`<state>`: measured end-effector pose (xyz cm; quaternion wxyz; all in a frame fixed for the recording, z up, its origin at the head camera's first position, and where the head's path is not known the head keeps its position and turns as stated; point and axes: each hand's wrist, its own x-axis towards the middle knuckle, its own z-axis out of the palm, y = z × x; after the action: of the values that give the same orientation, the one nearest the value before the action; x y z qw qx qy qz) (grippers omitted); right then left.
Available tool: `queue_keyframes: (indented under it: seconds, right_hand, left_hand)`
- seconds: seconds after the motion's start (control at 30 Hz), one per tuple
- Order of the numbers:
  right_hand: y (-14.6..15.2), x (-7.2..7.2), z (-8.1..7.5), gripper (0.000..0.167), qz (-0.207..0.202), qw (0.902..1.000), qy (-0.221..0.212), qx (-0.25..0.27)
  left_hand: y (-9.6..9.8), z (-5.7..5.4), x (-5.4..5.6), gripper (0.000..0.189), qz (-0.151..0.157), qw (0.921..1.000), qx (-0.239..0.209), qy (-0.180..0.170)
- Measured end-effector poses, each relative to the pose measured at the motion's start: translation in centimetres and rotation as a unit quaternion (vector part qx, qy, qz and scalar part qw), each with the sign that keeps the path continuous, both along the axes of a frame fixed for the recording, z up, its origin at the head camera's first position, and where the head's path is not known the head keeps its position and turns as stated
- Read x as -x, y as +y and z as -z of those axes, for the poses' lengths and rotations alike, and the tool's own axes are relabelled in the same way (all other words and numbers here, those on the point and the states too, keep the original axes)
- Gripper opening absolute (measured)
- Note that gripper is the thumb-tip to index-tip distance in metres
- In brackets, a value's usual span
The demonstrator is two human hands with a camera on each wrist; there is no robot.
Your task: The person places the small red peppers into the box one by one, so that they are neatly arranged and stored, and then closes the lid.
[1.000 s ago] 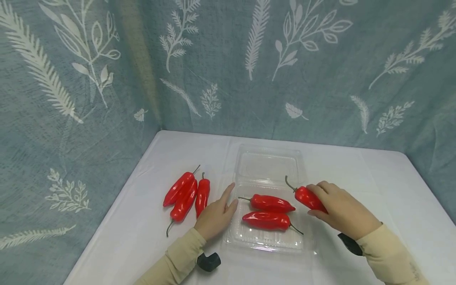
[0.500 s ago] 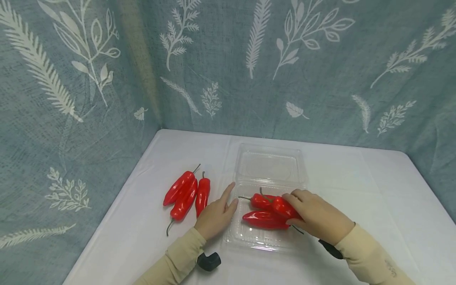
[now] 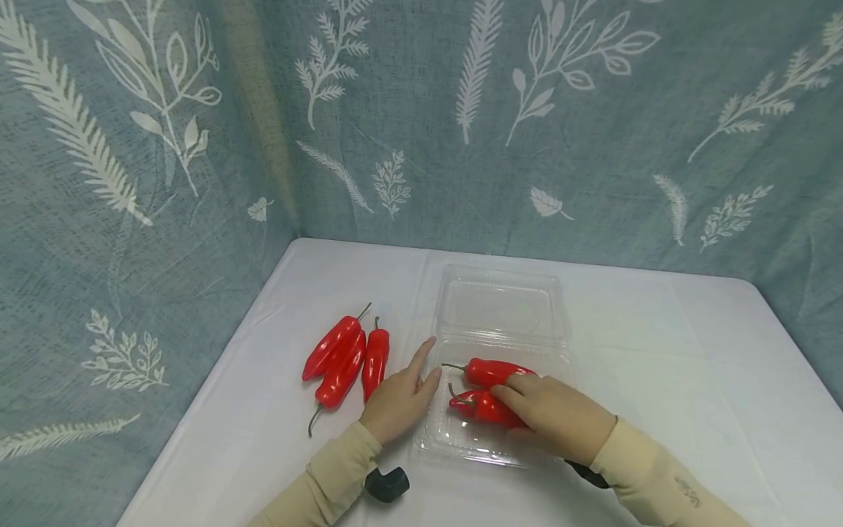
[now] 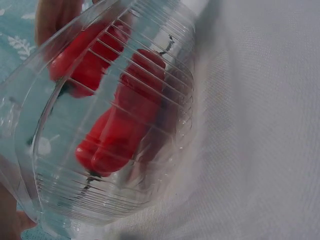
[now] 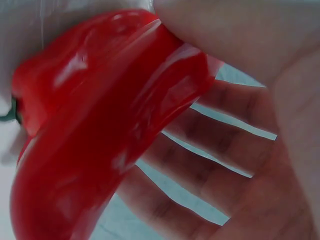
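A hinged clear plastic container [image 3: 454, 448] lies with its lid [image 3: 497, 304] folded back. My right hand [image 3: 560, 417] grips a long red pepper [image 3: 492, 410] by its body, low over the container's near half. In the right wrist view the thumb and fingers lie along the pepper [image 5: 115, 120]. Beneath it another red pepper [image 3: 461, 405] is mostly covered, and a further red pepper [image 3: 489, 372] lies behind, its stem to the left. My left hand [image 3: 398, 401] rests at the container's left rim, index finger straight and thumb apart, holding nothing.
Several things lie on the white cloth [image 3: 645, 351]: left of my left hand, a red pepper [image 3: 327, 347] overlaps a second red pepper [image 3: 344, 372], and a third red pepper [image 3: 375, 357] is nearest the hand. A patterned blue-green curtain [image 3: 421, 176] hangs behind the table.
My right hand has carried its pepper leftward and toward me from the container's right side, bringing it down over the near pepper. The left hand has stayed in place.
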<state>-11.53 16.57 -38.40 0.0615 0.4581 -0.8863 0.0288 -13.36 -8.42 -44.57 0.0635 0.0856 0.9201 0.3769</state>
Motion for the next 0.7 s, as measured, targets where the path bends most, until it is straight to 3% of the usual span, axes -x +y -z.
queue_keyframes:
  seconds: [0.43, 0.7]
  right_hand:
    - [-1.6, 0.1, 0.4, 0.058, 0.002, 0.9965, -0.066, -0.052]
    - [-1.9, 0.1, 0.7, 0.053, 0.000, 0.9964, -0.059, -0.061]
  left_hand:
    - [0.0, -0.1, 0.0, 0.063, 0.001, 1.0000, -0.002, -0.003]
    - [0.0, -0.1, 0.0, 0.063, 0.001, 1.0000, 0.000, -0.006]
